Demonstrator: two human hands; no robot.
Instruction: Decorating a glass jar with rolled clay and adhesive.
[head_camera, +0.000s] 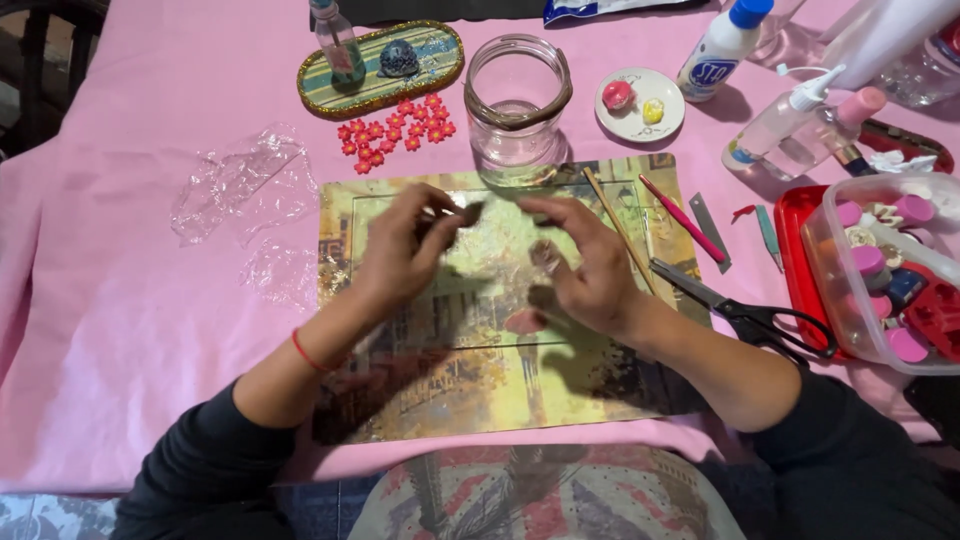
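Note:
Both my hands hover over a picture-printed work mat covered by a clear sheet. My left hand pinches a small dark piece between thumb and fingertips. My right hand is close beside it, its fingertips pinched near the same spot; whether it holds part of the piece is unclear. A small pink lump lies on the mat below my hands. An empty glass jar stands just beyond the mat.
Small red flowers lie near an oval glittery tray. A white dish holds pink and yellow bits. Scissors, sticks, glue bottles and a clear tub of tools sit at right. Crumpled plastic wrap lies at left.

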